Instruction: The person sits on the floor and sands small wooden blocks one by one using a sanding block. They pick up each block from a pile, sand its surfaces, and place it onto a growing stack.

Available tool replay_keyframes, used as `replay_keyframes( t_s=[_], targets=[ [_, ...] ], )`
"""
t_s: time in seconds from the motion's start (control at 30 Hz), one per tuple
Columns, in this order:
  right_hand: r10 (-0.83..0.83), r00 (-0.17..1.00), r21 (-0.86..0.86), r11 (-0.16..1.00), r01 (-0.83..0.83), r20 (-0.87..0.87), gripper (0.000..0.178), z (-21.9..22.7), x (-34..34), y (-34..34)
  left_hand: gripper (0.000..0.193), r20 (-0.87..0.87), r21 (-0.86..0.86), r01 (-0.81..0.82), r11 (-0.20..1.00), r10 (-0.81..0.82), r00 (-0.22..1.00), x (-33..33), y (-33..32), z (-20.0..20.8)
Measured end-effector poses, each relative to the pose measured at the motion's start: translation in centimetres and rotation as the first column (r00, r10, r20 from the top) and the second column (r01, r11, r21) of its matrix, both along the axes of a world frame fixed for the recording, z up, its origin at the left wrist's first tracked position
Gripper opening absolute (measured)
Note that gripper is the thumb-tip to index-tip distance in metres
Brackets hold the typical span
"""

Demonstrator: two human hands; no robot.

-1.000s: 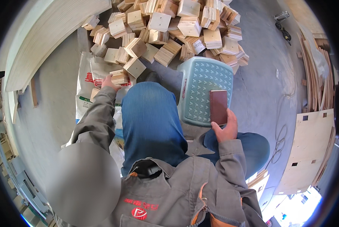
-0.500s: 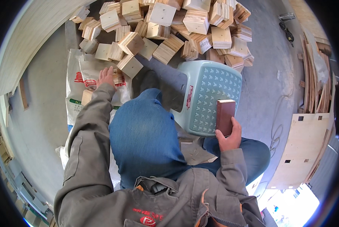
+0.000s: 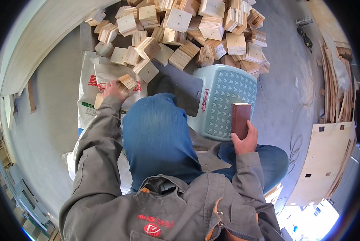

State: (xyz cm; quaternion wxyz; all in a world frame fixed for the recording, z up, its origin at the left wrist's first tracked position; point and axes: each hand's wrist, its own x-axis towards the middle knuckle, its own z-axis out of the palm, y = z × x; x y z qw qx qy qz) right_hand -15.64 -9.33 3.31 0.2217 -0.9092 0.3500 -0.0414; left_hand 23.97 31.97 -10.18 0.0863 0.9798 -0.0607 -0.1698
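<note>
My left hand (image 3: 115, 91) is closed on a small plywood block (image 3: 127, 81) with striped layered edges. The block is tilted over a white plastic sack (image 3: 86, 86) with red and green print; another small piece of wood (image 3: 98, 101) lies by my wrist. In my right hand (image 3: 246, 140) is a reddish-brown rectangular block (image 3: 240, 120) with a pale upper edge, gripped near its lower end with the thumb on its left side. The brown block is over the near right part of a pale blue plastic step stool (image 3: 224, 92) with a raised pattern.
A large heap of plywood blocks (image 3: 178, 20) lies on the floor beyond the stool. A curved pale board (image 3: 39, 44) rises at the left. To the right are stacked wood strips (image 3: 334, 88), a plywood panel (image 3: 318, 164), a black cable (image 3: 304, 39) and a thin cord (image 3: 295, 150).
My left hand has gone from spread fingers beside the small plywood block to a grip on it, and the block has tilted. The right hand still holds the brown block.
</note>
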Motion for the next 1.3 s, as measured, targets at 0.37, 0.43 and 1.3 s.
replay_keyframes(
  t_s=[0.37,0.43,1.3],
  targets=[
    [-0.027,0.994,0.088,0.996,0.018,0.102,0.094,0.0,-0.7,0.1,0.08,0.408,-0.305,0.169,0.937,-0.032,0.912,0.0,2.9,10.3],
    [-0.018,0.994,0.086,0.996,0.009,0.105,0.093,0.2,-1.4,0.1,0.078,0.482,-0.365,0.223,0.904,-0.021,0.876,1.0,2.1,12.6],
    [-0.075,0.986,0.228,0.968,0.107,-0.148,0.091,3.6,-2.3,0.3,0.085,0.035,-0.821,0.207,0.533,-0.314,0.949,-19.9,-26.9,22.5]
  ],
)
